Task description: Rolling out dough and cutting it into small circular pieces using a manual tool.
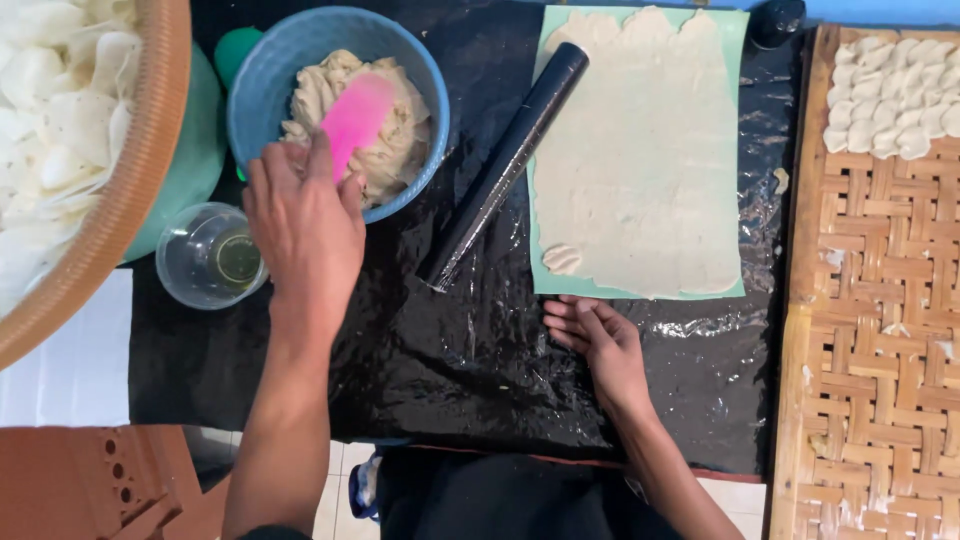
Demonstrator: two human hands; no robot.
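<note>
Reaching over the blue bowl (262, 85) near the far left edge of the worktop (450, 360), the left hand (305, 225) had closed on the handle of a pink scraper (356, 118), whose blade lay on a lump of pale dough (395, 140) filling most of the bowl. Far left, a woven basket (150, 130) held a heap of thin white pieces, and a clear cup (205, 260) at the bowl's near side held a little yellowish liquid. Right of the bowl, a dark rolling pin (505, 165) lay slanted on black plastic sheeting, its far end on the green mat (742, 150). A sheet of dough (640, 150) was already spread over nearly all of that mat, so spreading looked almost finished, with one small dab at its near left corner still thick. The right hand (595, 345) rested open and flat, holding nothing, at the mat's near edge. Along the right edge, a woven bamboo tray (870, 350) carried a few rows of small pale pieces at its far end, most of it unfilled.
</note>
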